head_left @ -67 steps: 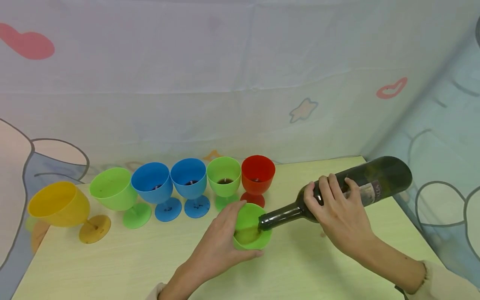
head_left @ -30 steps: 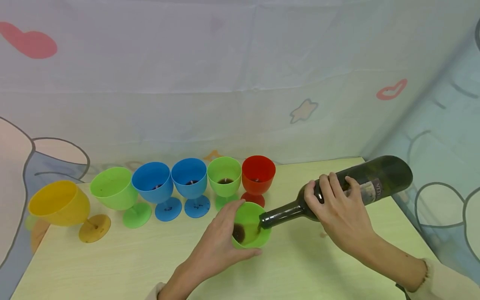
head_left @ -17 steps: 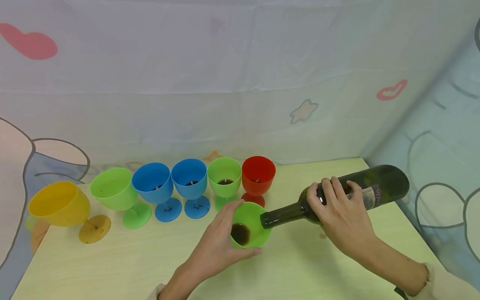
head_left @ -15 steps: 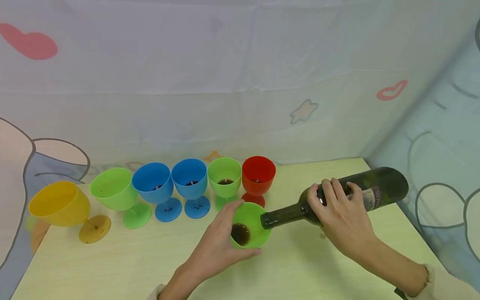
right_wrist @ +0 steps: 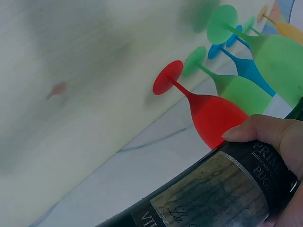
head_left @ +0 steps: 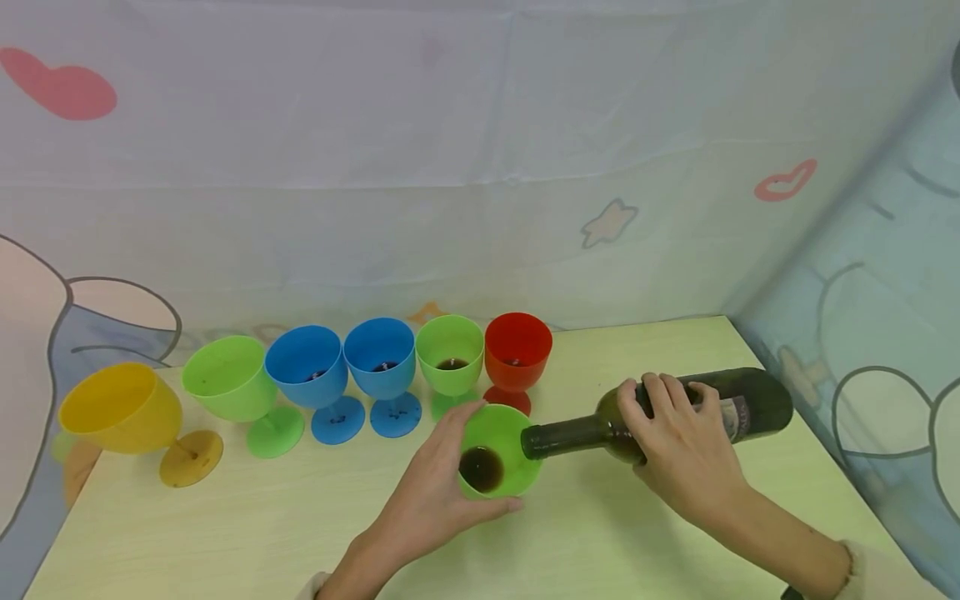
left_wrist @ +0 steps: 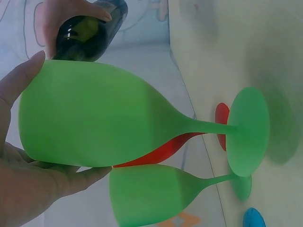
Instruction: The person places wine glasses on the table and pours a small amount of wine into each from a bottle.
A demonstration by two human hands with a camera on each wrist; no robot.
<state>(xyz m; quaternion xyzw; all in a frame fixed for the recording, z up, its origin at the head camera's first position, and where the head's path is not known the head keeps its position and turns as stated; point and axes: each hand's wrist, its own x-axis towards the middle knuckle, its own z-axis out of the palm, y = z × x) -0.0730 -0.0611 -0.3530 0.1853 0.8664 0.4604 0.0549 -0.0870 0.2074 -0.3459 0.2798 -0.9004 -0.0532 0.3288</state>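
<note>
In the head view my left hand (head_left: 431,492) grips the bowl of a green plastic goblet (head_left: 513,475) from its left side, thumb at the near side. A small pool of dark liquid (head_left: 481,469) lies in its bottom. The left wrist view shows the goblet's stem and round foot (left_wrist: 248,131), close to the tabletop. My right hand (head_left: 678,446) holds a dark glass wine bottle (head_left: 761,402) round its body, palm over the top. The bottle lies nearly level, its mouth just over the goblet's right rim. The bottle's label (right_wrist: 213,189) shows in the right wrist view.
Along the back of the pale wooden table (head_left: 247,533) stand a yellow goblet (head_left: 123,408), a green goblet (head_left: 228,379), two blue goblets, another green one (head_left: 448,346) and a red goblet (head_left: 517,350). Several hold dark liquid. A printed cloth (head_left: 375,167) hangs behind.
The bottle's base has swung down, bringing it nearer level. The thin stream from its mouth has stopped, and dark liquid has pooled in the held goblet. The left hand stays almost still.
</note>
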